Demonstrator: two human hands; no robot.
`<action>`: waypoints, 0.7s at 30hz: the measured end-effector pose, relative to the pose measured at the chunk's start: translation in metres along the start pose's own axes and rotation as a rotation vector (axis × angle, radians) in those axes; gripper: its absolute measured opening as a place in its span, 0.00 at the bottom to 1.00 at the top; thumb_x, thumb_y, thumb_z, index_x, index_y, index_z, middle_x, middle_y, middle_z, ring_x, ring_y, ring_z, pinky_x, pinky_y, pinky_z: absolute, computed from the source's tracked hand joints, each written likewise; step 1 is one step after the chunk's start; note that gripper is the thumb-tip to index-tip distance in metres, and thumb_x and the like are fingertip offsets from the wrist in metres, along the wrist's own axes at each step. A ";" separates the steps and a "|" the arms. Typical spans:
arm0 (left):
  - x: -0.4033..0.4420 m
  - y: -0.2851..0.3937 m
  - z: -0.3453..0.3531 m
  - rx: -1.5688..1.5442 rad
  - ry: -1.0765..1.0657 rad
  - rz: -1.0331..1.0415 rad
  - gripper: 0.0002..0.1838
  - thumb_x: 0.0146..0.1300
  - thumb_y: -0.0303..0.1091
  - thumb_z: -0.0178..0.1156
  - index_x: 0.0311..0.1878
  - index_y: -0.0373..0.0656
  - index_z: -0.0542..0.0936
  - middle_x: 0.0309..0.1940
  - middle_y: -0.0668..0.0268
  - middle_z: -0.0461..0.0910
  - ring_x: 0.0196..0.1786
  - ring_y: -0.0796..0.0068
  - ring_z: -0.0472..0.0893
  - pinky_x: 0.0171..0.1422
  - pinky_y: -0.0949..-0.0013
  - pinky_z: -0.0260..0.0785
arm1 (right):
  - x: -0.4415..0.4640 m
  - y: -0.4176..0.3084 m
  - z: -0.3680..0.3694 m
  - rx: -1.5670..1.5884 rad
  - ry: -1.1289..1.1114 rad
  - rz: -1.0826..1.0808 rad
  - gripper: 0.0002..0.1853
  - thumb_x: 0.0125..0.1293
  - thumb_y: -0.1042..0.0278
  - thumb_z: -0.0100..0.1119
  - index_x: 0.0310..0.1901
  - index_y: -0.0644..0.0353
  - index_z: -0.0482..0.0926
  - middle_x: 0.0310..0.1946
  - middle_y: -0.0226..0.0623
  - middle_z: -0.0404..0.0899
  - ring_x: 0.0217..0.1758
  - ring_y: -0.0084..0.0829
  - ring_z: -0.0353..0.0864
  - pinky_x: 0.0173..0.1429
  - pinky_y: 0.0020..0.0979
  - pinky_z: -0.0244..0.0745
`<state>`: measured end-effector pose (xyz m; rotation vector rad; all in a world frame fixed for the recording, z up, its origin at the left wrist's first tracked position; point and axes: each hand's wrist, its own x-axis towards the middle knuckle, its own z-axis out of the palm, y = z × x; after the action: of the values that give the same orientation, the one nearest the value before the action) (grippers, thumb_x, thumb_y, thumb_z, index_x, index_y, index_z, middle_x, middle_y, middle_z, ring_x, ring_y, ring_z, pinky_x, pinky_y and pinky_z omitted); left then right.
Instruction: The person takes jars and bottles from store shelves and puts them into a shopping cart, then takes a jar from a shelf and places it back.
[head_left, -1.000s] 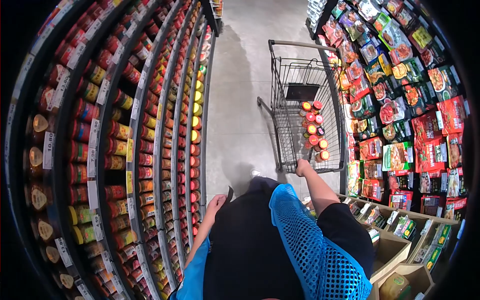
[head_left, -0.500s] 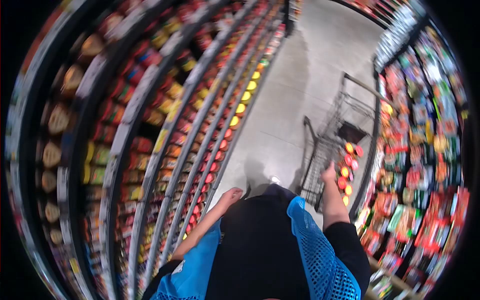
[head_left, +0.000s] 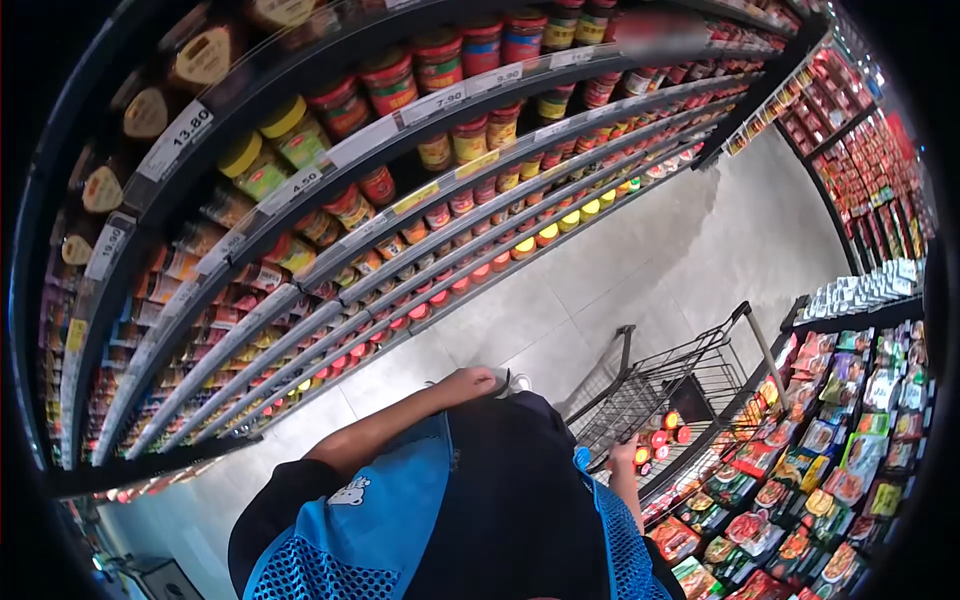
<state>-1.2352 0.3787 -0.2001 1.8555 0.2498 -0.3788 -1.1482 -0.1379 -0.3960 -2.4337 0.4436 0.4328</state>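
My left hand (head_left: 468,384) is closed in front of my body, with a small dark strip at its fingertips that I cannot make out. My right hand (head_left: 622,458) is closed on the near end of a black wire shopping cart (head_left: 655,378). Inside the cart, beside my right hand, stand several jars (head_left: 660,438) with red and yellow lids. Part of that group is hidden behind the hand and the wire.
Long curved shelves (head_left: 440,186) packed with jars run along the left and front. At the right lies a display of packaged food (head_left: 800,470), close beside the cart. Grey floor (head_left: 570,290) stretches between them. Another shelf (head_left: 850,150) stands far right.
The view has turned left, so the jar shelves now spread across the top. The cart appears lower and tilted, still held by my right hand. My left hand has come across my body.
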 end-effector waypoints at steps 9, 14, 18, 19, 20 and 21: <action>-0.003 -0.033 0.014 -0.083 0.039 0.054 0.17 0.69 0.46 0.57 0.45 0.40 0.81 0.40 0.57 0.84 0.44 0.65 0.84 0.50 0.65 0.75 | -0.045 -0.009 0.005 -0.008 -0.154 0.028 0.51 0.48 0.83 0.60 0.75 0.54 0.48 0.49 0.36 0.82 0.54 0.37 0.81 0.57 0.33 0.75; -0.002 -0.035 0.017 -0.057 -0.013 0.029 0.19 0.69 0.47 0.56 0.47 0.39 0.81 0.40 0.54 0.84 0.45 0.61 0.84 0.51 0.62 0.75 | -0.071 -0.033 0.003 -0.185 -0.118 -0.041 0.50 0.49 0.79 0.65 0.74 0.60 0.47 0.48 0.40 0.81 0.53 0.38 0.81 0.55 0.35 0.77; -0.007 -0.029 0.016 -0.021 -0.016 0.022 0.19 0.68 0.47 0.56 0.48 0.39 0.80 0.40 0.53 0.84 0.45 0.59 0.84 0.51 0.61 0.74 | -0.075 -0.054 -0.003 -0.163 -0.169 -0.040 0.35 0.50 0.77 0.65 0.63 0.62 0.64 0.48 0.44 0.81 0.49 0.39 0.83 0.50 0.37 0.78; -0.008 -0.035 0.019 -0.020 0.004 0.038 0.19 0.68 0.47 0.57 0.47 0.39 0.80 0.40 0.53 0.84 0.45 0.59 0.84 0.51 0.61 0.74 | -0.079 -0.068 -0.008 -0.206 -0.177 -0.057 0.29 0.50 0.75 0.64 0.58 0.63 0.71 0.48 0.46 0.82 0.48 0.41 0.84 0.49 0.38 0.79; -0.009 -0.036 0.018 -0.018 0.024 0.052 0.19 0.68 0.47 0.57 0.47 0.39 0.80 0.40 0.53 0.84 0.45 0.59 0.84 0.51 0.60 0.74 | -0.076 -0.080 -0.012 -0.363 -0.217 -0.101 0.22 0.52 0.72 0.64 0.51 0.65 0.78 0.48 0.50 0.83 0.49 0.45 0.85 0.50 0.40 0.79; -0.011 -0.037 0.017 -0.034 0.015 0.032 0.19 0.68 0.47 0.57 0.47 0.39 0.80 0.40 0.53 0.84 0.44 0.59 0.84 0.50 0.60 0.74 | -0.073 -0.093 -0.016 -0.494 -0.257 -0.081 0.18 0.53 0.70 0.63 0.47 0.65 0.80 0.48 0.51 0.83 0.50 0.47 0.85 0.50 0.41 0.79</action>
<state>-1.2606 0.3741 -0.2335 1.8278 0.2350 -0.3363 -1.1718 -0.0629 -0.3068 -2.7960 0.1342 0.8950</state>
